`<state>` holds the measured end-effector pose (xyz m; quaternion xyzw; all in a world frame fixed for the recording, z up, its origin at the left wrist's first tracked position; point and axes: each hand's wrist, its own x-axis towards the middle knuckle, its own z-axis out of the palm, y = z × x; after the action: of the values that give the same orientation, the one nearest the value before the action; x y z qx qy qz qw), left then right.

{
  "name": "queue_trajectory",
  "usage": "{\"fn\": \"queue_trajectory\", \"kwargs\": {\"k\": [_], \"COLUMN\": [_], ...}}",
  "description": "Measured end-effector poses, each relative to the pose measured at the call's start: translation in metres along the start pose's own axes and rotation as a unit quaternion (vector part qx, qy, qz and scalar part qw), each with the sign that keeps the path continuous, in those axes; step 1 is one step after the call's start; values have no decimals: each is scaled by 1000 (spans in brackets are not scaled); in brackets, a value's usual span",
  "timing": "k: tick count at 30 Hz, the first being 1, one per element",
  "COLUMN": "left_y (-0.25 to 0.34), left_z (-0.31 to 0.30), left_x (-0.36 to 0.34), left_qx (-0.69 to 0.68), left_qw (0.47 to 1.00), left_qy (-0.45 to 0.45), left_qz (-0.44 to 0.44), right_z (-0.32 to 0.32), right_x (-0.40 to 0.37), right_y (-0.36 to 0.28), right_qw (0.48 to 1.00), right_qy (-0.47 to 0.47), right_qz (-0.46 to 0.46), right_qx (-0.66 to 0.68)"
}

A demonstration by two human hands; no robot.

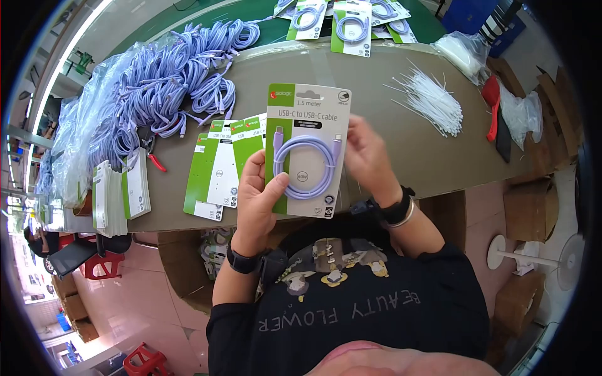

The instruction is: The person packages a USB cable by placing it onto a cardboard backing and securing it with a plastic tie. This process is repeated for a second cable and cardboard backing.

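My left hand (260, 188) is closed on the left edge of a green and white packaging card (310, 103), its thumb across the front. The card stands upright facing me and is printed "USB-C to USB-C cable". A coiled lilac cable (332, 166) lies against its front, bound with white ties at both sides and with both connectors pointing up. At the card's right edge is my right hand (371, 156), slightly blurred; its fingertips are hidden behind the card. More cards (221, 166) lie overlapped on the table just left of my left hand.
A large heap of lilac cables (163, 75) covers the table's left side. Red-handled cutters (155, 161) and stacked cards (110, 197) lie nearby. White cable ties (429, 100) are spread at right, near a red-handled tool (492, 100). Carded cables (351, 28) lie at the back.
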<state>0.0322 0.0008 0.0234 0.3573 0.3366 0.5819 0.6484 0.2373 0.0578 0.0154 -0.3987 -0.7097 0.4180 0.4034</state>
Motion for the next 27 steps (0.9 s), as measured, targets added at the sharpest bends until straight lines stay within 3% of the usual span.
{"fn": "queue_trajectory", "kwargs": {"k": [3,4,7,15,24,27], "left_y": [-10,-11,-10,-16,-24,-20], "left_z": [-2,0,4,13,4,0], "left_x": [4,6,9,3,6,7], "left_qx": [39,37,54,176,198,157], "left_qw": [999,999,997,978,973,980], "left_qy": [12,6,49,55,35,37], "left_qz": [27,22,34,102,113,115], "right_z": [-10,-10,-3,6,9,-4], "right_x": [-7,-9,-9,-13,-15,-15], "right_y": [-8,-11,-23,-54,-35,-33], "right_qw": [955,954,904,901,922,945], "right_qy": [197,201,240,54,72,157], "right_qz": [-173,-168,-287,-234,-236,-240], "right_qx": [-138,-142,-207,-361,-299,-159]}}
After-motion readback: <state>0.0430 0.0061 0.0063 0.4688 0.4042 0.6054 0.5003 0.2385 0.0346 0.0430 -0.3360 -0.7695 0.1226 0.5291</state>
